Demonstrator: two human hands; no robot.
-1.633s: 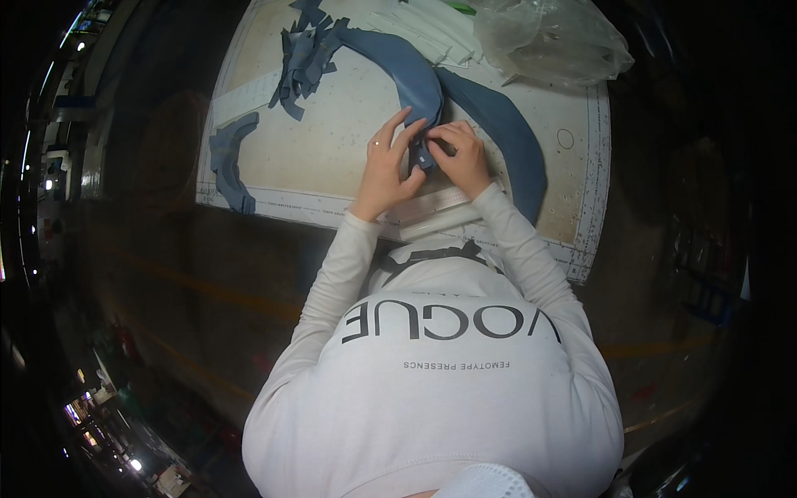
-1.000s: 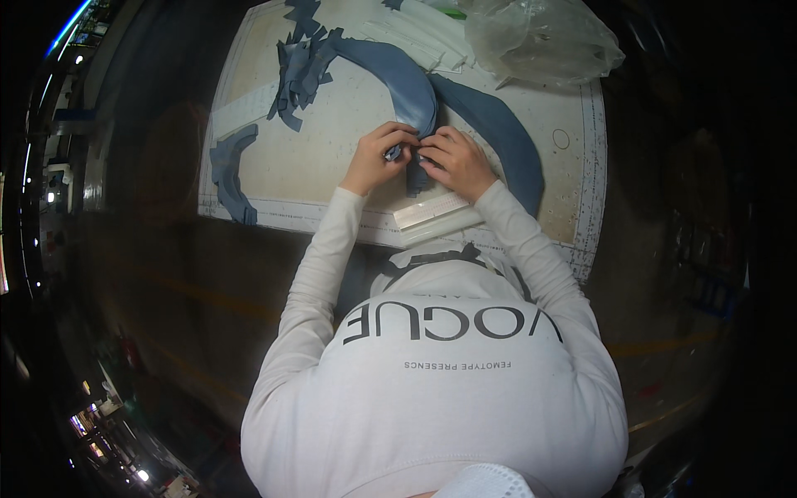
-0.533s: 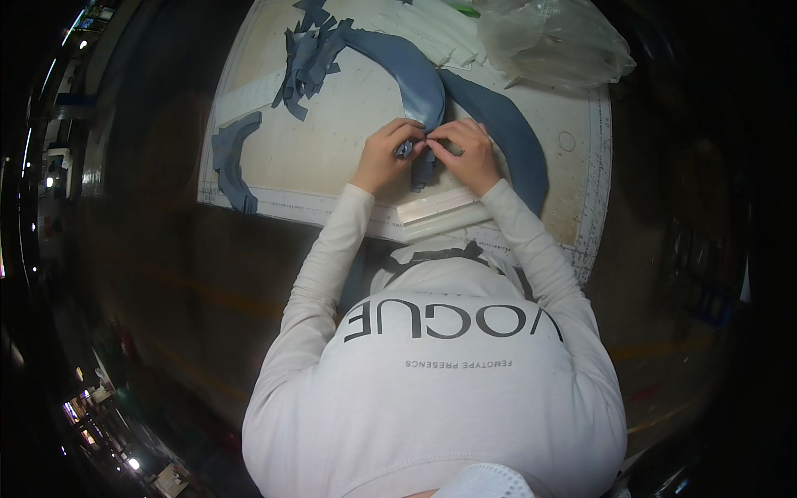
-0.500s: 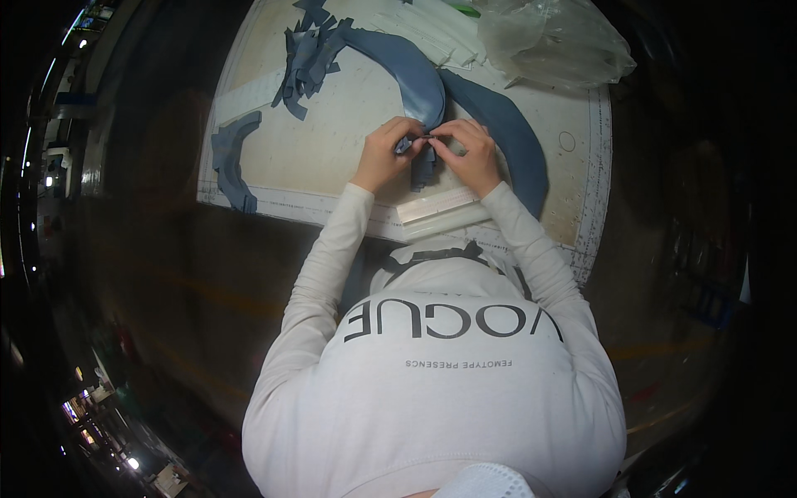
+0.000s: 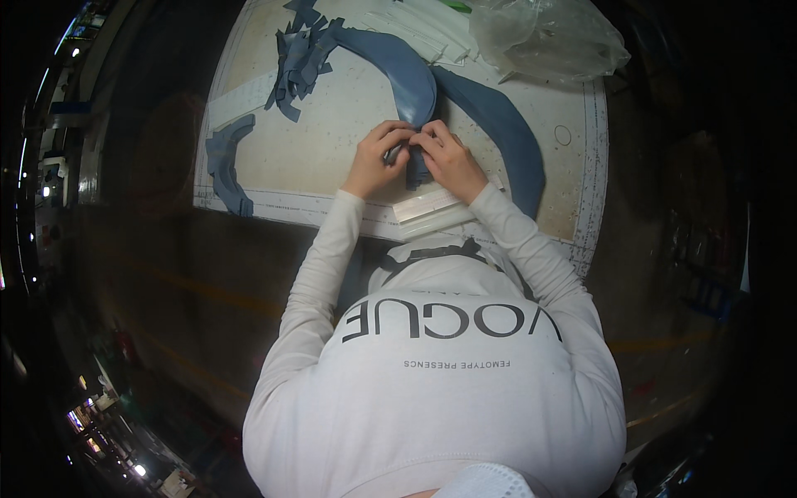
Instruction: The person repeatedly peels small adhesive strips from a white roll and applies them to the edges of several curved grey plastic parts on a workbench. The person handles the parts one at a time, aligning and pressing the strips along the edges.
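My left hand [image 5: 378, 161] and my right hand [image 5: 450, 163] meet at the near end of a curved blue-grey piece of smooth sheet material [image 5: 415, 93]. The fingers of both hands are bent and pinched together at that end, which they largely hide. A bit of blue-grey material also shows inside the curl of my left fingers. Between the hands, small blue-grey strips [image 5: 418, 173] lie on the board. To the right, a second, broader curved blue-grey piece [image 5: 516, 137] runs down past my right wrist.
A pile of cut blue-grey pieces [image 5: 297, 66] lies at the far left, and a short curved stack [image 5: 224, 166] nearer the board's [image 5: 307, 158] left edge. White strips [image 5: 432, 29] and a clear plastic bag [image 5: 552, 41] lie at the back. Pale bars [image 5: 432, 212] lie by the front edge.
My right fingers have shifted left and folded over the end of the curved piece, closer to my left hand. My left hand stays at nearly the same spot.
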